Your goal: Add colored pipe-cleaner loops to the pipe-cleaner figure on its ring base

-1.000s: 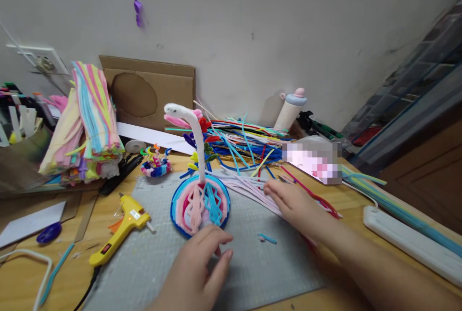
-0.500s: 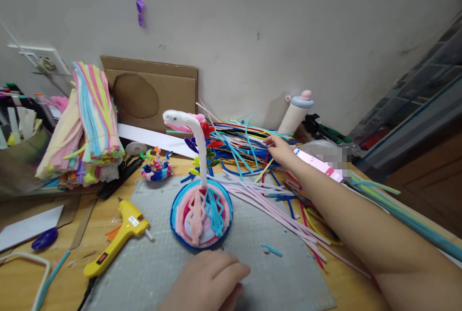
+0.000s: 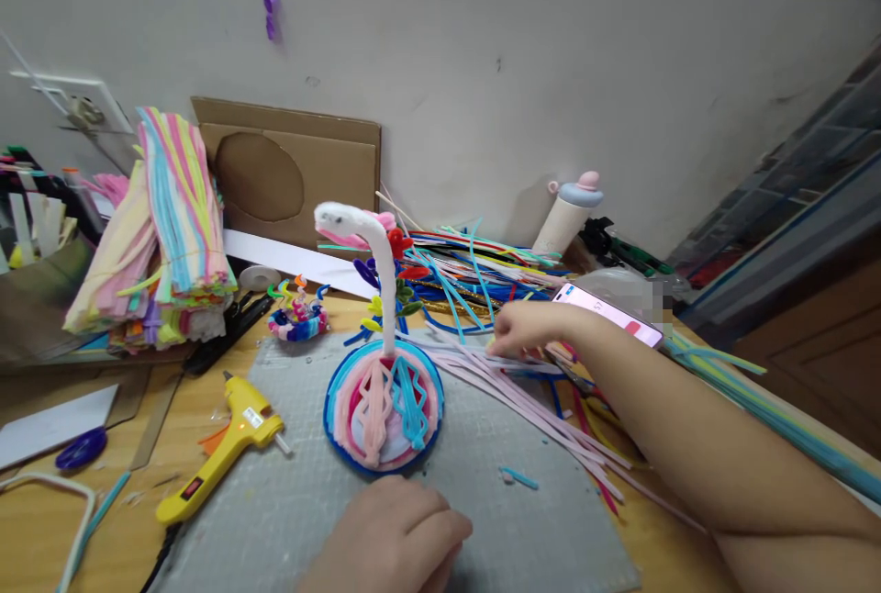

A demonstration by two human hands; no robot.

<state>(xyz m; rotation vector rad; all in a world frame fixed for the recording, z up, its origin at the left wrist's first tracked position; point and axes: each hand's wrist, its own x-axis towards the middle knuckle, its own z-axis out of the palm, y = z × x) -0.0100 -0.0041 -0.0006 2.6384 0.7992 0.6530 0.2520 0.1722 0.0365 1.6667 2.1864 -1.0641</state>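
A swan-like pipe cleaner figure (image 3: 383,276) with a white curved neck rises behind a round disc (image 3: 384,409) of pink and blue pipe cleaners edged in dark blue. Just in front of that disc, my left hand (image 3: 392,538) rests on the grey cutting mat (image 3: 529,529) with fingers curled together; its underside is hidden. My right hand (image 3: 529,329) bends down, fingers closed, over the loose pipe cleaners (image 3: 474,363) behind the mat's right side. A yellow-green bit shows by its fingertips, but what they pinch is hidden.
A yellow glue gun (image 3: 224,446) lies at left, near a small colourful ring (image 3: 297,322). Bundled pipe cleaners (image 3: 175,207) and cardboard (image 3: 337,166) stand behind. At right are a bottle (image 3: 570,218), a phone (image 3: 612,316) and scissors (image 3: 598,405) partly under my arm.
My right hand has drawn back from the heap by the wall, down and slightly left toward the pale pink pipe cleaners, with its fingers now turned down. My left hand has barely moved.
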